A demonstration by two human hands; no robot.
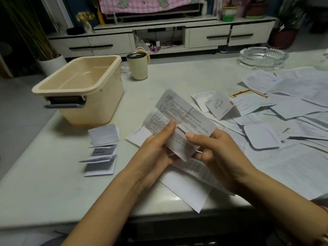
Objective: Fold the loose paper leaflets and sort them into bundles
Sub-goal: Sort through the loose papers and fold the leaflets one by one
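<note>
- Well, both hands are up over the near middle of the table [53,183], sharing one printed leaflet [181,112] between them.
- The left hand [154,151] grips the leaflet's lower left part, with the thumb laid on the printed face and the fingers curled behind it.
- The right hand [220,157] pinches the lower right part, with the thumb pressed flat on top and the other fingers curled underneath.
- The leaflet is held off the table, tilted away from the person and partly folded, with creases crossing the small print.
- Under the hands lies a white sheet [184,192], one corner poking past the table's near edge.
- To the left sit the folded leaflets [100,160] in a small stack, with one more folded white piece [103,134] just beyond it.
- To the right spreads a heap of loose leaflets [292,110], overlapping, some flat and some half open like tents.
- A beige plastic tub [79,89] stands at the far left of the table, open at the top.
- A cream cup [137,68] stands just right of the tub, and a glass ashtray [262,57] sits at the far right.
- Beyond the table runs a low white cabinet [110,43] with drawers.
</note>
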